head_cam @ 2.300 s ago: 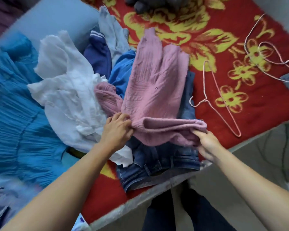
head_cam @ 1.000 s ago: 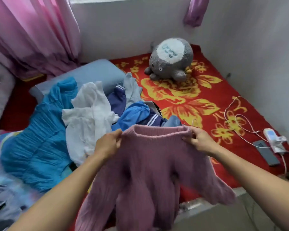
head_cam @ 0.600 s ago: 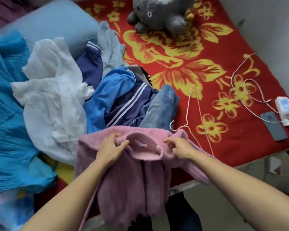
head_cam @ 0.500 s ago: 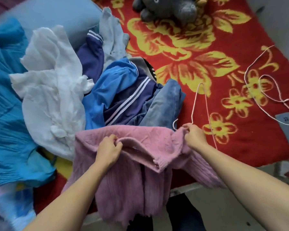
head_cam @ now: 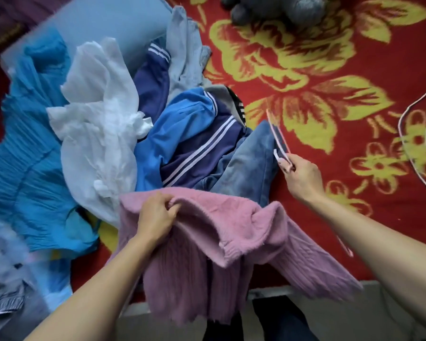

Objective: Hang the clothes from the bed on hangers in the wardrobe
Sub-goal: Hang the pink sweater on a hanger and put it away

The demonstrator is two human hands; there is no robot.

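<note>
Looking down through the head view, judged early in the job: nothing hung yet, and no wardrobe in sight.

Grips the pink sweater (head_cam: 231,232) at its neck opening with the left hand (head_cam: 155,217), fingers (head_cam: 169,205) curled into the knit and bunching it. Lies half on the bed (head_cam: 354,57) and half off, collar up on the red flowered cover, body and one sleeve draped over the near edge toward the floor.

Pinches the pink wire hanger (head_cam: 278,136) with the right hand (head_cam: 301,175), fingers (head_cam: 287,166) pressed together on the wire close to the hook end. Held beside the jeans (head_cam: 246,168) and apart from the sweater. Blurred, so cannot tell exactly which bend of the wire is gripped.

Not yet slipped into the neck opening. Probably the step in hand, with the walk to the wardrobe to follow.

Left to do, as far as shown: nearly everything. Heaped on the bed behind the sweater:
- a blue and navy striped jacket (head_cam: 190,143)
- a white gauzy garment (head_cam: 101,119)
- a blue pleated dress (head_cam: 27,168)
- a pale grey piece (head_cam: 185,52)
- the jeans
- more denim (head_cam: 5,299) at the lower left corner

Only one hanger seen, so likely more needed from somewhere out of frame.

Also on the bed, no part of the job: a grey plush toy (head_cam: 280,6), a blue-grey pillow (head_cam: 113,20), a white cable (head_cam: 408,134).
</note>
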